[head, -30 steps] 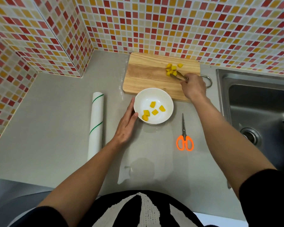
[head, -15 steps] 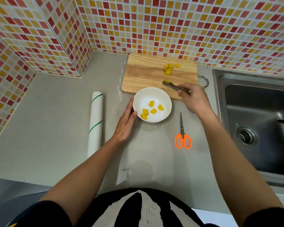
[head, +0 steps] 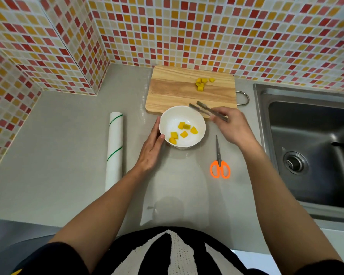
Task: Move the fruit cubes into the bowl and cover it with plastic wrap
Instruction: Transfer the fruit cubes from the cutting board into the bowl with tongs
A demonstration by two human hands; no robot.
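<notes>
A white bowl (head: 168, 118) stands on the grey counter just in front of a wooden cutting board (head: 173, 90). Several yellow fruit cubes (head: 184, 130) lie inside the bowl. A small cluster of fruit cubes (head: 202, 83) stays on the board's far right part. My left hand (head: 150, 149) rests flat against the bowl's left side, fingers straight. My right hand (head: 233, 127) grips metal tongs (head: 202, 108), whose tips are spread apart and empty above the bowl's far right rim. A roll of plastic wrap (head: 114, 149) lies to the left of the bowl.
Orange-handled scissors (head: 219, 161) lie right of the bowl, blades pointing away from me. A steel sink (head: 310, 147) fills the right side. Mosaic tiled walls close off the back and left. A loose sheet of clear wrap (head: 167, 203) lies on the counter near me.
My right hand carried a cube in the tongs from the board to the bowl and dropped it in; the tong tips are now apart. My left hand stayed at the bowl.
</notes>
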